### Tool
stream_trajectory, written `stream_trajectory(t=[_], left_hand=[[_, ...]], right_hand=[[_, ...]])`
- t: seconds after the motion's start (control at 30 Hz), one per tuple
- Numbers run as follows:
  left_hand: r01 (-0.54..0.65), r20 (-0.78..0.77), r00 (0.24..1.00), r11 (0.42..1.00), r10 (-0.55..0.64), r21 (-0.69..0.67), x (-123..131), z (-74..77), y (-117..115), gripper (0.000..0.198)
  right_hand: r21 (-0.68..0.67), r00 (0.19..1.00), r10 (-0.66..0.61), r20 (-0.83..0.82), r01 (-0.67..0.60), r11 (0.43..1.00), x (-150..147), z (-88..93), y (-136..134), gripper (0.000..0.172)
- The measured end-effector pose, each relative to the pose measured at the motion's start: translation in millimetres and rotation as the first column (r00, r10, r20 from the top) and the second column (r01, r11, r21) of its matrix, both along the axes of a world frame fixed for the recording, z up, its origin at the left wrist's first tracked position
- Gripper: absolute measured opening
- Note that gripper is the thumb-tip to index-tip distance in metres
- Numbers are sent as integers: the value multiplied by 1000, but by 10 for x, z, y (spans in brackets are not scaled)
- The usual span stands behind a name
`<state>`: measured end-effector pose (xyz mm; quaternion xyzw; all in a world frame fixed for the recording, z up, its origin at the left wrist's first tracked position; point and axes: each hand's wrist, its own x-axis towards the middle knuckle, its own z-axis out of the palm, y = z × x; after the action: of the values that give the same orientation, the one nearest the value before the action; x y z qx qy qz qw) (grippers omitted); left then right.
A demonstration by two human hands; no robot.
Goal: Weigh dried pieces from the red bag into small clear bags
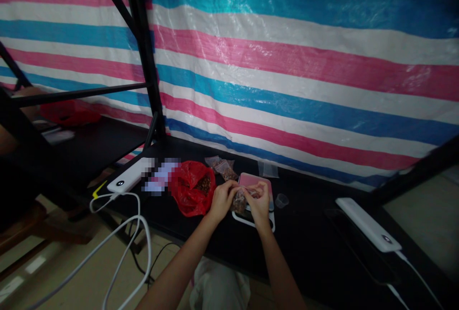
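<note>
Both my hands pinch the top of a small clear zip bag (239, 203) with brown bits inside. My left hand (224, 199) grips its left side, and my right hand (258, 202) grips the right side. Below the bag is a kitchen scale (250, 179) with a pinkish top and white edge, partly covered by my hands. To the left, a red plastic bag (186, 200) stands open with small brown pieces (204, 184) in it. Filled zip bags (226, 170) lie behind my left hand. A flat clear bag (268, 169) lies behind the scale, and a small clear cup (281, 200) sits to its right.
White power banks lie on the black table (215, 245), one at the left (131, 175) and one at the right (368, 224). A dark phone (358, 240) lies beside the right one. White cables (147, 233) hang off the left edge. Striped sheeting (287, 71) rises behind.
</note>
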<state>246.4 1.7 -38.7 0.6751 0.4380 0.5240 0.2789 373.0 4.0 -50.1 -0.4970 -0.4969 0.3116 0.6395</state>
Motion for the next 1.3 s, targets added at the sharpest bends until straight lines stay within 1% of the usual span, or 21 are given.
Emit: stream_trajectory(t=[0.13,0.27,0.33,0.4,0.5,0.6,0.77,0.83,1.0,1.17,1.3], left_hand=[[0,-4,1000,1000,0,15,6,1,-8,20],[-12,-8,1000,1000,12,-7,13,3,-22,21],[-15,29,999,1000,16,-22,14,3,-17,19],[-31,98,995,999,35,-42,13,3,-3,17],[-64,191,978,995,78,-74,4,1,22,17],[-88,229,968,993,104,-82,-4,-6,33,20],[-141,179,972,987,152,-72,-7,-24,22,22],[-147,160,975,987,156,-70,-6,-24,10,22],[-116,129,985,993,118,-23,-5,-7,-29,22],[-162,84,984,987,159,20,-9,-6,-44,25],[-207,51,977,978,205,38,-11,5,-59,27]], right_hand=[[-4,1000,-16,10,16,1000,8,-11,11,43],[3,1000,-26,13,26,1000,10,-16,12,42],[10,1000,-24,-10,24,1000,11,-8,11,43],[6,999,-10,-42,10,1000,13,8,10,44],[-32,997,17,-73,-20,999,17,41,5,44],[-54,995,52,-81,-57,997,19,61,-3,42],[-38,1000,27,-4,-27,999,19,31,-5,33],[-27,1000,19,1,-19,999,22,18,0,30],[-61,996,8,-88,-14,998,37,66,-9,34],[-99,996,31,-79,-39,994,47,140,-37,38],[-92,994,75,-84,-83,992,38,96,-26,36]])
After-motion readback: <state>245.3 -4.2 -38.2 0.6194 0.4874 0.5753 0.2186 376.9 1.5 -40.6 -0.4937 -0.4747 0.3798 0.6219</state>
